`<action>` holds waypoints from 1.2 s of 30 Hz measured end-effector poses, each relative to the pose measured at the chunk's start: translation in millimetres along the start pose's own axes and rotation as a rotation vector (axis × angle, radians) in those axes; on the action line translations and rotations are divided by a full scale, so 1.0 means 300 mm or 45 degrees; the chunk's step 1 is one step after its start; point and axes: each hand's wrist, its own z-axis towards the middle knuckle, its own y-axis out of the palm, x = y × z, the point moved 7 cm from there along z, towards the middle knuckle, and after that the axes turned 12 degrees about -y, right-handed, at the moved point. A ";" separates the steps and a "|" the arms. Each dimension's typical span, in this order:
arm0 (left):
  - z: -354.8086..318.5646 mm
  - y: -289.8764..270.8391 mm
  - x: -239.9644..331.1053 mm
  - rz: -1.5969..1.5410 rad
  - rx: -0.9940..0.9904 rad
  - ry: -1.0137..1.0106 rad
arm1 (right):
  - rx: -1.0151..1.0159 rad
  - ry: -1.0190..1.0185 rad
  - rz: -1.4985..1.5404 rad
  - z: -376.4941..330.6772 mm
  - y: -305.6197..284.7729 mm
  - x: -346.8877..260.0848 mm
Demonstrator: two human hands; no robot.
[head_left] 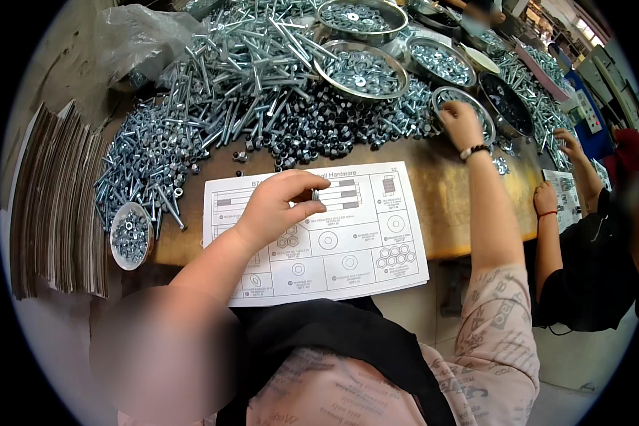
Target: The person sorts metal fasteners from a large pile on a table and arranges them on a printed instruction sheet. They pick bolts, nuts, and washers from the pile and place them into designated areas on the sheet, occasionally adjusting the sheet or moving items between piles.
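Above a printed hardware sheet [358, 241] with outline drawings of bolts, nuts and washers, my left hand [284, 201] pinches a small stack of metal washers [316, 194] between thumb and fingers. To the right, my right hand [463, 124], with a beaded bracelet at the wrist, reaches into a round metal bowl [487, 128] of small hardware. Its fingers are bent downward and closed together, and what they hold is hidden. Beyond the sheet lies a heap of dark-looking nuts [312, 131], with long bolts [227, 78] piled behind it.
More metal bowls of washers [362, 73] stand at the back. A small white bowl of nuts [132, 238] sits at the table's left edge, near stacked cardboard [57, 206]. A plastic bag [142, 39] lies at the far left. At the right, a co-worker's hands [547, 199] work over another sheet.
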 end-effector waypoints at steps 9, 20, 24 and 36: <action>-0.052 0.211 -0.097 0.686 -0.378 -0.077 | -0.629 0.111 -0.517 0.065 0.057 0.247; -0.052 0.282 -0.114 0.793 -0.464 -0.156 | -0.498 0.104 -0.369 0.066 0.085 0.346; -0.090 0.354 -0.087 0.687 -0.547 -0.041 | -0.574 0.083 -0.457 0.085 0.087 0.305; -0.112 0.368 -0.050 0.525 -0.506 0.067 | -0.317 -0.106 -0.281 0.021 0.030 0.240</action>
